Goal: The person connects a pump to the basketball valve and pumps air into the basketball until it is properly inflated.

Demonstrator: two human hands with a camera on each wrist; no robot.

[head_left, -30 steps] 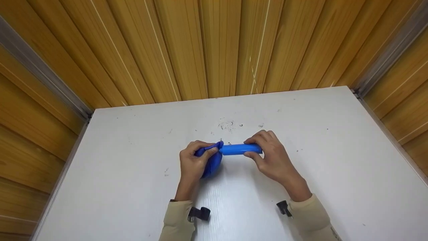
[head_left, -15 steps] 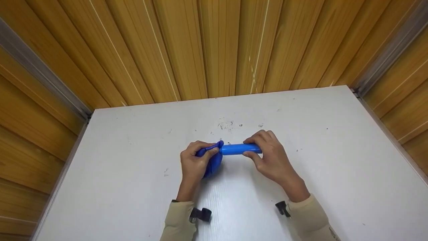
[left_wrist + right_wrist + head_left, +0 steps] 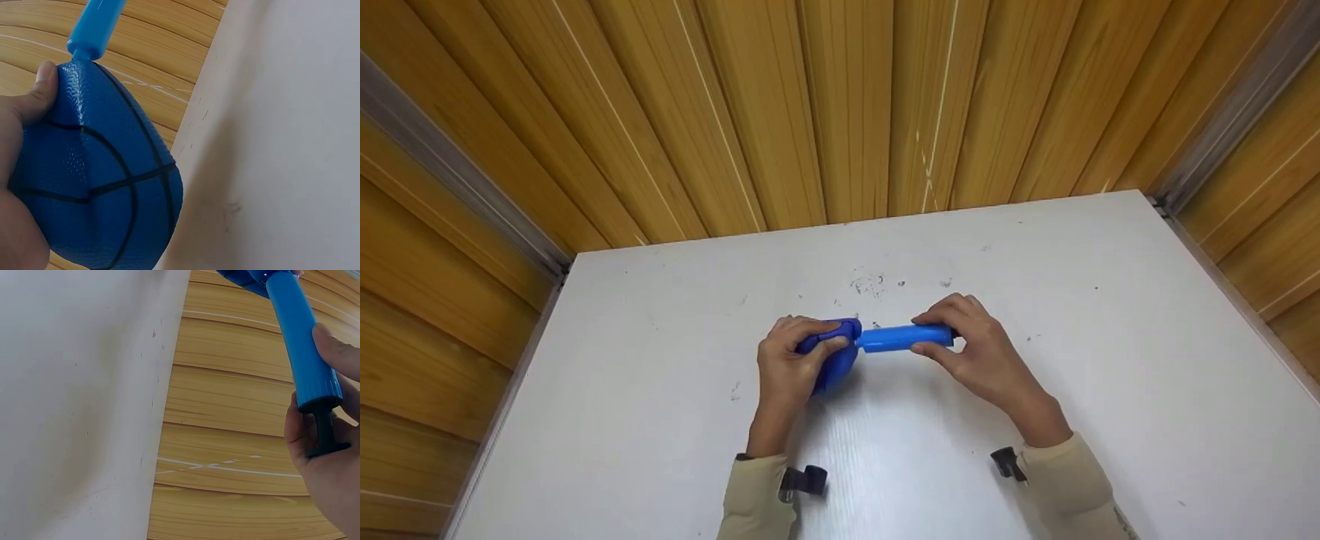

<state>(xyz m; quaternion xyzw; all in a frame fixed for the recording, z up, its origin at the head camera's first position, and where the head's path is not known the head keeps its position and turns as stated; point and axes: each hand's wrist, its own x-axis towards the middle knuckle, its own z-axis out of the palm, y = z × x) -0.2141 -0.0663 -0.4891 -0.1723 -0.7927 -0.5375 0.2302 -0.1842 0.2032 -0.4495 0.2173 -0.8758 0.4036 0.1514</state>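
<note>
A limp, dented blue ball with black seam lines (image 3: 107, 163) is in my left hand (image 3: 791, 360), which grips its folded upper part between thumb and fingers. My right hand (image 3: 986, 356) pinches the barrel of a light-blue hand pump (image 3: 892, 338) near its rear end. In the right wrist view, the pump's black T-shaped handle (image 3: 326, 439) sticks out a short way beside the palm. The pump's narrow front end meets the ball in the left wrist view; whether its needle sits inside cannot be told.
Both hands are above a white table (image 3: 660, 420) with dark scuff marks (image 3: 868, 283). Wood-patterned panels (image 3: 847, 112) stand behind it and at both sides. Each sleeved wrist bears a black camera mount, the left one (image 3: 806, 480) and the right one (image 3: 1008, 463).
My right hand and the pump have shifted slightly right, and the pump's dark rear end now shows. The left hand has moved slightly left, turning the ball's folded top a little.
</note>
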